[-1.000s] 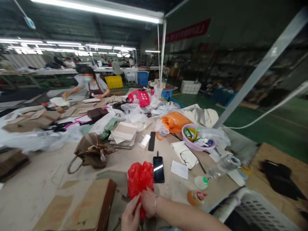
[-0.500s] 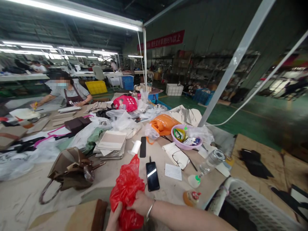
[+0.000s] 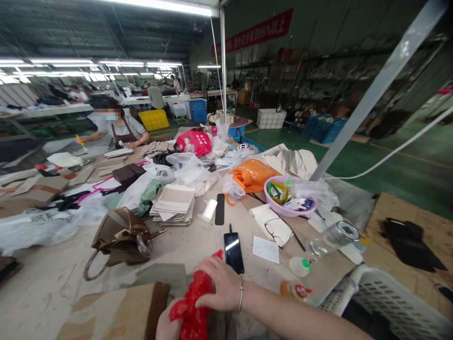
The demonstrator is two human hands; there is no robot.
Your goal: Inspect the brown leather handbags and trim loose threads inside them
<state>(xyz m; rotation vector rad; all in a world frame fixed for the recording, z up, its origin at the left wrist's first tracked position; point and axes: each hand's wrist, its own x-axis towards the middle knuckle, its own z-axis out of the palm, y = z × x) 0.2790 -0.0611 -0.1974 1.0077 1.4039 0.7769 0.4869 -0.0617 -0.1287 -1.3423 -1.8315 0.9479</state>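
A red plastic bag (image 3: 196, 309) is bunched between my two hands at the bottom centre. My right hand (image 3: 221, 282), with a bangle at the wrist, is wrapped over the upper right of the bag. At its lower left, my left hand (image 3: 170, 321) grips the bag, partly cut off by the frame edge. Just beyond my right hand lies a black phone (image 3: 233, 252). A taped cardboard box (image 3: 106, 314) is left of my left hand, and a brown handbag (image 3: 118, 238) stands farther back.
Stacked panels (image 3: 173, 203), a white roll (image 3: 209, 210), glasses (image 3: 274, 231) and a purple basin (image 3: 290, 208) are on the table. A clear jar (image 3: 332, 238) and a white basket (image 3: 392, 293) are at right. A masked person (image 3: 122, 127) works at back left.
My right hand has moved from the bag's side to over its top, and the bag is squeezed narrower and lower. The view has shifted, so the table items appear farther right.
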